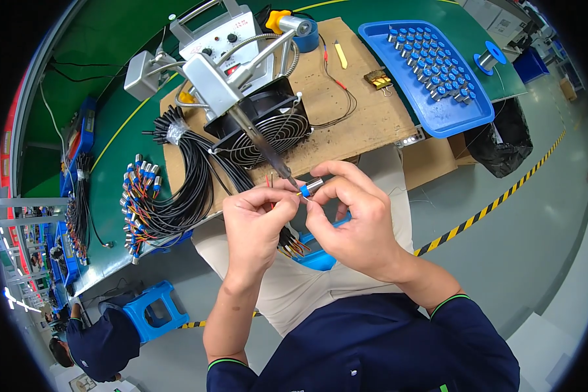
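My left hand [258, 219] is closed in a pinch on a thin yellow wire, its fingertips close to a small metal cylinder with a blue end [314, 186]. My right hand [356, 219] has its fingers curled round this cylinder; thumb and index finger are pressed together just below it, with a thin pale strand at their tips. A soldering iron [261, 140], fixed in a stand, slopes down so that its tip reaches the blue end between my hands. Whether the tip touches is too small to tell. Below my hands, coloured wire ends [293, 243] show above my lap.
A blue tray [480, 121] of similar cylinders stands at right, beside a wire spool [490, 59]. Behind the iron are a black fan [264, 124] and grey soldering station [219, 36]. Bundled black cables [199, 170] lie left. A person [104, 343] is at lower left.
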